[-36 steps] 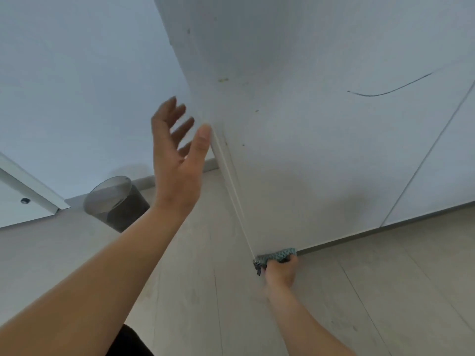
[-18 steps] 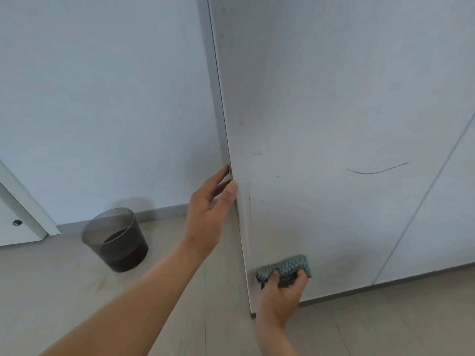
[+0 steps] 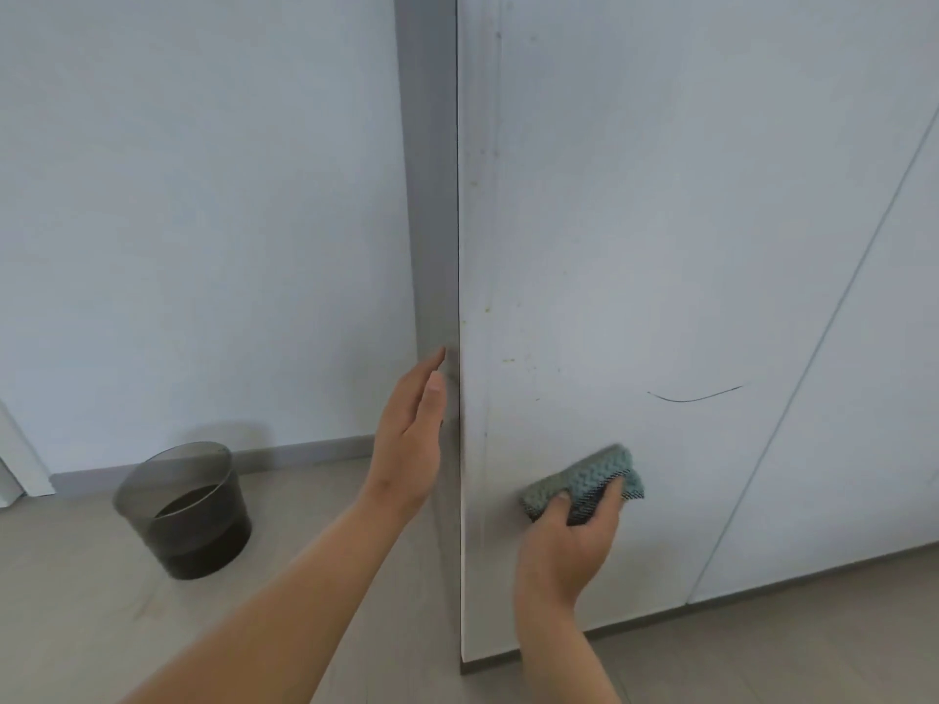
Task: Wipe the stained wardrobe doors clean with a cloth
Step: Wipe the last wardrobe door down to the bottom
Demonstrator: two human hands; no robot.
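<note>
- Two hands at work: right hand (image 3: 564, 546) gripping folded teal cloth (image 3: 584, 480), pressing it against lower wardrobe door (image 3: 660, 246).
- Left hand (image 3: 411, 439) released, fingers straight, at door's left edge.
- Dark curved mark (image 3: 693, 396) up-right of cloth.
- Grey bin (image 3: 185, 510) on floor (image 3: 76, 602), well left.

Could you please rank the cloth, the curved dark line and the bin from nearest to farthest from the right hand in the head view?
1. cloth: gripped by the right hand, against the door.
2. curved dark line: on the door, up to the right.
3. bin: on the floor, far left.
</note>
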